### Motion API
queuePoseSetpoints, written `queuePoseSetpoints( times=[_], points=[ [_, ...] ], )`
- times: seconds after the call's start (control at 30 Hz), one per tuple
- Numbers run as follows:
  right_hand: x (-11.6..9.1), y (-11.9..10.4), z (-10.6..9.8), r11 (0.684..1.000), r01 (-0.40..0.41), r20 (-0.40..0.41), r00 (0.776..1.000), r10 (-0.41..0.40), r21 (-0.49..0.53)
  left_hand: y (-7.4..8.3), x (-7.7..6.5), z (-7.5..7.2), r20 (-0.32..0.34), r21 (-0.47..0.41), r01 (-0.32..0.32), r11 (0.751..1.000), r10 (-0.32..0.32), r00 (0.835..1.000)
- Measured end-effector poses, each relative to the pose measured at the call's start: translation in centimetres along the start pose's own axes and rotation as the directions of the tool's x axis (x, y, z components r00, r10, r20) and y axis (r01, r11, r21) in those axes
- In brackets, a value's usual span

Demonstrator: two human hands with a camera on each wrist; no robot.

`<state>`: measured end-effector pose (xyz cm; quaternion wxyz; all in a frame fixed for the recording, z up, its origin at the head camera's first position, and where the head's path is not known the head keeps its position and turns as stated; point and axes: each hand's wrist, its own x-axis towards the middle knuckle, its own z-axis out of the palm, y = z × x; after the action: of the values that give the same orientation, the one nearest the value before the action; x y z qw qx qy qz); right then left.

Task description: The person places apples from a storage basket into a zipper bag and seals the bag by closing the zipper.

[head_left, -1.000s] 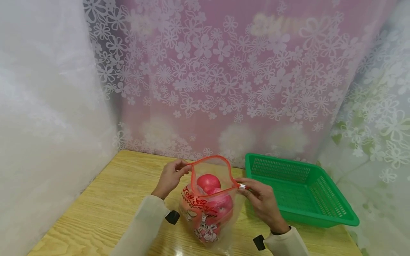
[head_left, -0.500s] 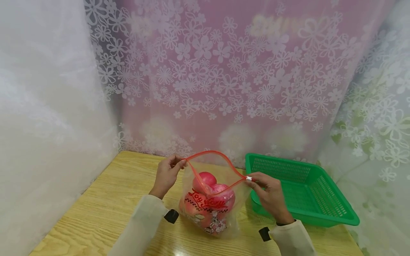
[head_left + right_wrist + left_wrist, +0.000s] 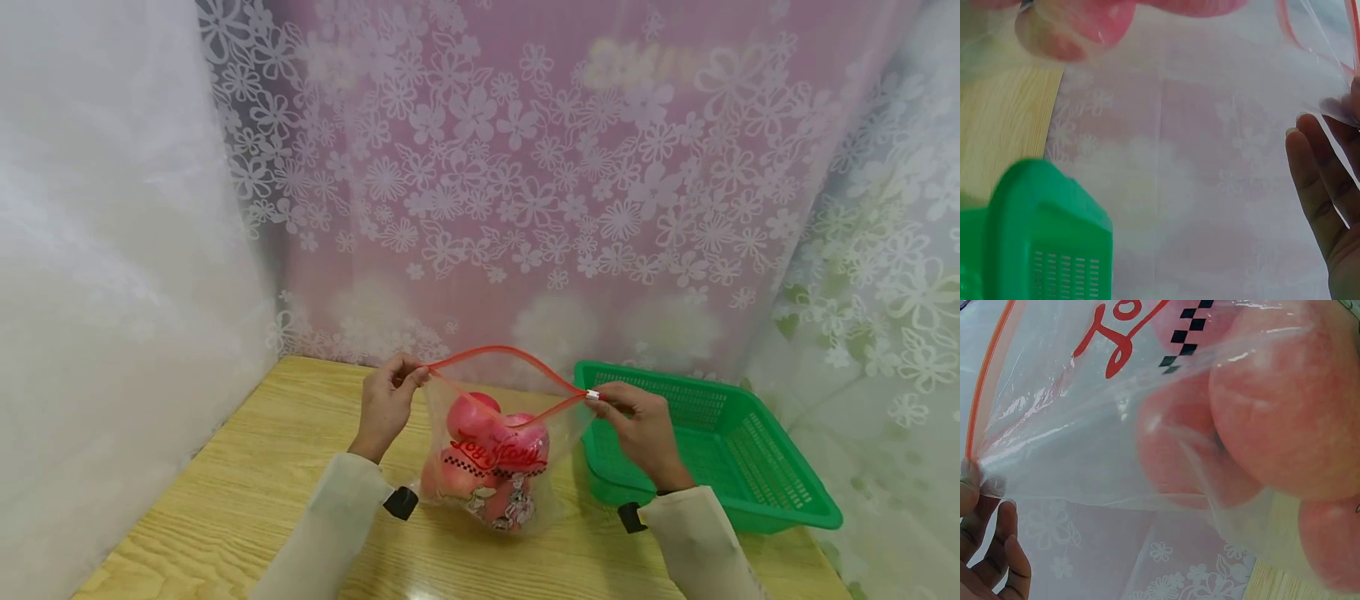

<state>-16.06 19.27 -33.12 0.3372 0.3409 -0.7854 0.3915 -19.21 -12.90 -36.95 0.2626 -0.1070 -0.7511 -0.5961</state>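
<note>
A clear zip bag point(image 3: 555, 492) with a red zip edge and red lettering hangs between my hands, its mouth parted into a narrow eye shape. Several red apples point(image 3: 474, 417) are inside it; the left wrist view shows some apples point(image 3: 1285, 394) close up through the plastic. My left hand point(image 3: 386, 408) pinches the left end of the bag's mouth. At the other end, beside the white slider point(image 3: 592, 395), my right hand point(image 3: 645, 429) pinches the red edge. In the right wrist view the right hand's point(image 3: 1329, 194) lower fingers stretch out below the plastic.
To the right of the bag, a green plastic basket point(image 3: 701, 508) with slotted walls stands on the wooden table point(image 3: 247, 483). Behind the table hangs a pink flowered curtain point(image 3: 510, 200). White sheeting point(image 3: 127, 233) closes the left side.
My hands have moved apart and upward, drawing the bag's round mouth into a narrower, wider shape. The bag and apples have risen in the head view. The basket has not moved.
</note>
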Motion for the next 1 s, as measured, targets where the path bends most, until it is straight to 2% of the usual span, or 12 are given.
queuePoseSetpoints(
  times=[0.33, 0.5, 0.7, 0.83, 1.0],
  points=[
    [1.0, 1.5, 0.3, 0.998, -0.023, 0.006, 1.000, 0.023, 0.057, 0.4, 0.2, -0.4, -0.039, -0.044, -0.030, 0.999, 0.028, 0.999],
    [1.4, 1.3, 0.6, 0.996, 0.004, -0.018, 1.000, -0.003, 0.090, -0.1, 0.5, -0.5, -0.054, -0.049, -0.027, 0.998, 0.025, 0.998],
    [1.1, 2.6, 1.2, 0.991, 0.002, -0.053, 0.999, 0.005, 0.134, -0.1, 0.3, -0.6, -0.062, -0.044, -0.030, 0.999, 0.027, 0.998],
    [0.8, 2.8, 1.2, 0.989, -0.007, -0.063, 0.998, 0.017, 0.147, -0.4, 0.1, -0.8, -0.038, -0.045, -0.007, 0.999, 0.005, 0.999],
    [0.3, 2.5, 1.1, 0.984, 0.002, -0.052, 0.999, 0.008, 0.181, -0.6, -0.1, -1.2, 0.024, -0.017, 0.014, 1.000, -0.014, 1.000]
  ],
)
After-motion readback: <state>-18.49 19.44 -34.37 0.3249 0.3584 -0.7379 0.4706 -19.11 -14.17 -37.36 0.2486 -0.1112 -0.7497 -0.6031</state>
